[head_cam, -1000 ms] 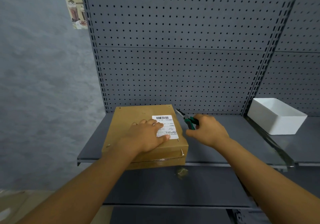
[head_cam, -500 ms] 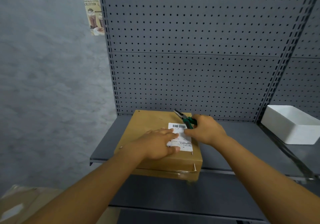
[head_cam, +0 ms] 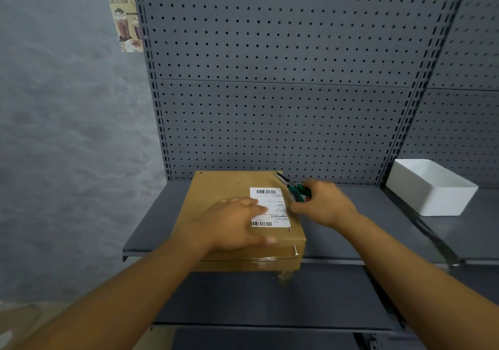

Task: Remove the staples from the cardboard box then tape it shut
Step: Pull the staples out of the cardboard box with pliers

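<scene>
A flat brown cardboard box [head_cam: 216, 187] with a white shipping label [head_cam: 270, 203] lies on the grey metal shelf [head_cam: 351, 230], its near edge over the shelf's front. A staple [head_cam: 296, 249] sticks up at its near right corner, a second staple [head_cam: 290, 229] just behind it. My left hand [head_cam: 232, 225] rests flat on the box top, fingers partly over the label. My right hand [head_cam: 321, 203] grips green-handled needle-nose pliers [head_cam: 293, 187] beside the box's right edge, jaws pointing toward its far right corner.
A white plastic bin [head_cam: 429, 187] stands on the shelf to the right. Grey pegboard [head_cam: 270, 79] backs the shelf. A lower shelf [head_cam: 256, 295] sits below, with a scrap of tape [head_cam: 283, 276] hanging from the box's underside.
My right hand with the pliers has come in from the shelf to the box's right edge. The left hand stays flat on the box. The view has shifted.
</scene>
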Available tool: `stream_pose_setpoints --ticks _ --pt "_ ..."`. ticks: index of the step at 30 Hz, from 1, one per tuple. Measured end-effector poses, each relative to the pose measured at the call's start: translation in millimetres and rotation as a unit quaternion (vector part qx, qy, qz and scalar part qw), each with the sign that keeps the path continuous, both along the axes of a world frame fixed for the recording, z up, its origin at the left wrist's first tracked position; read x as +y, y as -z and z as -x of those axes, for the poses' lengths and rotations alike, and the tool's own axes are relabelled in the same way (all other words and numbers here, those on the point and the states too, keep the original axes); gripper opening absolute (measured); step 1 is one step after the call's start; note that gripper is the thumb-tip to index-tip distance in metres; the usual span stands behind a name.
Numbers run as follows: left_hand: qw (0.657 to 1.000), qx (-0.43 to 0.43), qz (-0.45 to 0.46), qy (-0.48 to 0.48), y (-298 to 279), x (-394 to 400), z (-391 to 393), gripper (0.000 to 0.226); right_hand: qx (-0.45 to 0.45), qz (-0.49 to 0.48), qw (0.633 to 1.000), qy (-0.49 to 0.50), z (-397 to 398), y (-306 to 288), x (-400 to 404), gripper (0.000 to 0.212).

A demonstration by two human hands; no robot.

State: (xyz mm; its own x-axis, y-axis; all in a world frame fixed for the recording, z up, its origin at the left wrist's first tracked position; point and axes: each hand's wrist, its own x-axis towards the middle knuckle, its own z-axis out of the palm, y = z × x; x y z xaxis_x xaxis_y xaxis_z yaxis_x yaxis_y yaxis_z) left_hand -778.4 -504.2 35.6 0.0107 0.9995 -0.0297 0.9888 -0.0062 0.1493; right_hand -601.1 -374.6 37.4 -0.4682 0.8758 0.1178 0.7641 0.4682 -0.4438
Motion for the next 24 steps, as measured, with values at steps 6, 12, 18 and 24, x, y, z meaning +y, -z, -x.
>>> stream_pose_setpoints --ticks 6,12,18,24 --pt "0.977 -0.094 -0.061 -0.183 -6 10 68 0.045 0.004 0.056 0.998 -0.010 -4 6 -6 0.041" --pt "0.938 -0.183 0.063 -0.288 6 2 94 0.062 0.011 0.105 0.994 -0.022 -4 13 -11 0.039" --pt "0.948 -0.125 0.072 -0.284 10 -4 90 0.062 -0.004 0.089 0.996 -0.027 3 13 -8 0.036" --pt "0.947 -0.154 0.067 -0.273 11 -13 89 0.060 -0.060 -0.020 0.997 -0.046 15 9 -11 0.046"
